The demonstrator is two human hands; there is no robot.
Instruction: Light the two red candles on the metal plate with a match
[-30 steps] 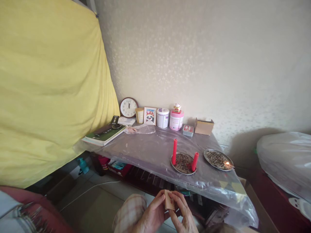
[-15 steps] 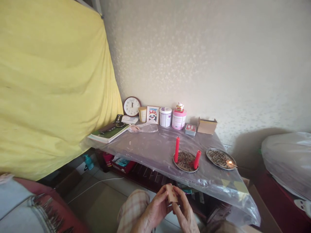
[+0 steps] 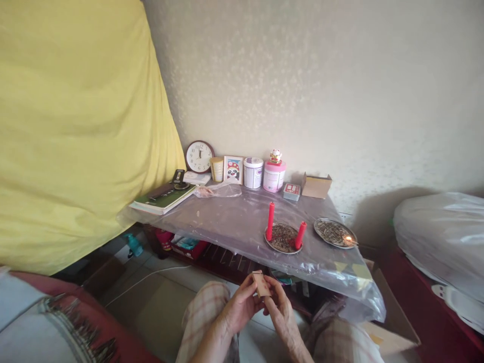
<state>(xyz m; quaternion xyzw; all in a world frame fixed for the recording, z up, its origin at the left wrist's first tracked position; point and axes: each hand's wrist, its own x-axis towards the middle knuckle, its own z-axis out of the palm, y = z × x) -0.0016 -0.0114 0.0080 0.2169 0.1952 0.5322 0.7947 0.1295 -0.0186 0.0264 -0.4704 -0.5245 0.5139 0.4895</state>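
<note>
Both my hands hold a small tan box (image 3: 261,283), like a matchbox, in front of my lap. My left hand (image 3: 239,307) pinches its left side. My right hand (image 3: 279,306) closes on its right side from below. Ahead, on a low table covered in clear plastic (image 3: 227,227), two red candles (image 3: 270,221) stand unlit on a round metal plate (image 3: 282,238). A second metal plate (image 3: 333,233) to the right has a small flame burning at its right rim.
Along the wall stand a clock (image 3: 199,157), a framed picture (image 3: 233,169), two tins (image 3: 253,172), a small red box (image 3: 291,191) and an open cardboard box (image 3: 316,185). Books (image 3: 162,197) lie at left. Yellow cloth (image 3: 75,126) hangs left; a plastic-covered bundle (image 3: 442,237) sits right.
My view has shifted slightly, and my hands with the small box have risen a little in the frame. The box stays between both hands. The flame on the right plate still burns.
</note>
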